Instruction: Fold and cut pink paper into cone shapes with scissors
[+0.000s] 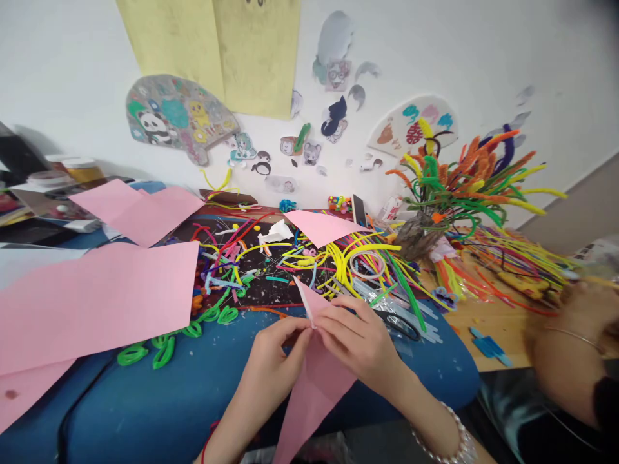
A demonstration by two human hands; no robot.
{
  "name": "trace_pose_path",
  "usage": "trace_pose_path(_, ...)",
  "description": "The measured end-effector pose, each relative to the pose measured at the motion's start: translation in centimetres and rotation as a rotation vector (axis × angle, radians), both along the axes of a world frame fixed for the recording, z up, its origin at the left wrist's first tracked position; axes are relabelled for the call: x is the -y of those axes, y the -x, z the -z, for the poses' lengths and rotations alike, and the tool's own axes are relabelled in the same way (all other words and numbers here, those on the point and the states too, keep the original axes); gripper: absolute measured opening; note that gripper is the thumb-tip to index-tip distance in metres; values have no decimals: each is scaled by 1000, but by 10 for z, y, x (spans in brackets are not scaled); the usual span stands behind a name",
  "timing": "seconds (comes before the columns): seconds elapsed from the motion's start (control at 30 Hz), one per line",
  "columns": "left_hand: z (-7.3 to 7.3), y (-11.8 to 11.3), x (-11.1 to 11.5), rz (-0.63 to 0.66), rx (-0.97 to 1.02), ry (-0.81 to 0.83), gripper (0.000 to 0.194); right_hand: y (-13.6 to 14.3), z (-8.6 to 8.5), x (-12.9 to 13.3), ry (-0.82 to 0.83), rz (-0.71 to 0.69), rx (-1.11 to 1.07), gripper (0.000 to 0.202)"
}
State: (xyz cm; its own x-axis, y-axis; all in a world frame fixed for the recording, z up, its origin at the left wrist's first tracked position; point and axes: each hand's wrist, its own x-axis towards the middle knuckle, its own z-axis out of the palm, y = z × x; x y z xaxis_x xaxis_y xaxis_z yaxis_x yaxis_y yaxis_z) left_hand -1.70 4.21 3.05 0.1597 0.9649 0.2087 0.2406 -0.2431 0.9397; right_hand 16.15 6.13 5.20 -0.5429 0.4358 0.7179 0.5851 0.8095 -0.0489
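Note:
A folded sheet of pink paper (pixel 322 380) hangs between my hands over the front edge of the blue-covered table (pixel 203 380). Its upper end narrows to a point, with a pale edge showing. My left hand (pixel 283 351) pinches the paper at its narrow middle, thumb against forefinger. Right beside it, my right hand (pixel 360 335) grips the same spot, its fingers bent over the upper part. The fingertips of both hands nearly meet there. Black-handled scissors (pixel 399 324) lie just behind my right hand, partly covered.
Large pink sheets (pixel 120 296) lie at left, and a smaller pink piece (pixel 326 227) rests behind. Pipe cleaners (pixel 348 258) are heaped across the dark mat. A vase (pixel 416 238) of orange, yellow and green pipe-cleaner stems stands at right. Another person's arm (pixel 570 348) reaches in there.

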Motion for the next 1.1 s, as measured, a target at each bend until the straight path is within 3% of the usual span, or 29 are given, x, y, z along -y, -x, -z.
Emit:
trace_pose_path(0.27,-5,-1,5,20,-94,-74,21,0,-10,1,61,-27,14,10)
trace_pose_path(0.6,-7,-2,10,75,-230,-248,20,6,-12,4,104,10,55,16)
trace_pose_path(1.1,-14,10,14,125,-107,-133,20,6,-22,6,241,-78,13,11)
